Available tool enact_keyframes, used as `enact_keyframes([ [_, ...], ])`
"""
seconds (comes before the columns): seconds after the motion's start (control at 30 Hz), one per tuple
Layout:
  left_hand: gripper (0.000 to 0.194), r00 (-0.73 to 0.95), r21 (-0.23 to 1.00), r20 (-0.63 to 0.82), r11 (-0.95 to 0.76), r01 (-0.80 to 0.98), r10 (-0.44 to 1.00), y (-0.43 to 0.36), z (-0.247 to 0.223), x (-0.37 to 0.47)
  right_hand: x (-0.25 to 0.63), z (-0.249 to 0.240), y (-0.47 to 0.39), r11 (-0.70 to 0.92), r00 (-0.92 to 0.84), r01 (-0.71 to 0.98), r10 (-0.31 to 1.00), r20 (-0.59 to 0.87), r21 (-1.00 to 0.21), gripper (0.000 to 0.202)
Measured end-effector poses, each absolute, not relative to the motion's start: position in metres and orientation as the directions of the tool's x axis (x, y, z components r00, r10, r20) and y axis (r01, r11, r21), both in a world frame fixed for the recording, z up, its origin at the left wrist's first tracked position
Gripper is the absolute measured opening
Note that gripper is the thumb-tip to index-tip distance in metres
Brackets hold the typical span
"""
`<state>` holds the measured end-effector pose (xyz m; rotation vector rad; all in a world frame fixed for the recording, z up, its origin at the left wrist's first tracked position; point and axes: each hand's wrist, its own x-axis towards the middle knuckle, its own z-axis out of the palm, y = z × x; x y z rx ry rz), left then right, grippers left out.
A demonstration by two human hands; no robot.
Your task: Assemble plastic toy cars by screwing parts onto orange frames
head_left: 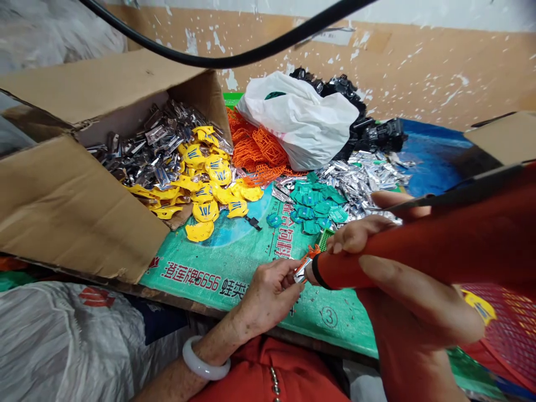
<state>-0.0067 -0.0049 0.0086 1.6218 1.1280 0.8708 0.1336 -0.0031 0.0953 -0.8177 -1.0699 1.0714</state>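
My left hand (270,293), with a white bangle on its wrist, pinches a small silver and orange part (302,272) just above the green table covering. My right hand (412,298) is wrapped around a thick red power screwdriver (402,257) with a black ring near its nose. The tool's tip points left and meets or nearly touches the small part; the exact contact is hidden. Beyond my hands lie teal green plastic pieces (316,204) and a heap of shiny silver pieces (364,178). A small green basket-like piece (325,240) lies close behind the tool's nose.
At left, a tipped cardboard box (79,206) spills dark metallic pieces (157,145) and yellow plastic pieces (207,173). A white bag (301,120) rests beside orange mesh pieces (259,151) and black parts (379,134). A black cable (226,58) crosses overhead. A red basket (511,324) stands at right.
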Motion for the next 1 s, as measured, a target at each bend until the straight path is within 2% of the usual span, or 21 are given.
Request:
enact_keyframes([
  [0.47,0.021,0.302,0.984,-0.114,0.066,0.166,0.946,-0.0044,0.0069,-0.0048,0.1341,0.0964,-0.0054,0.301,0.107,-0.248,0.953,0.282,-0.921,0.05],
  [1.0,0.024,0.297,0.989,-0.111,0.075,0.13,0.948,-0.0042,0.0064,-0.0056,0.1387,0.0932,-0.0052,0.294,0.109,-0.224,0.955,0.276,-0.929,0.052],
])
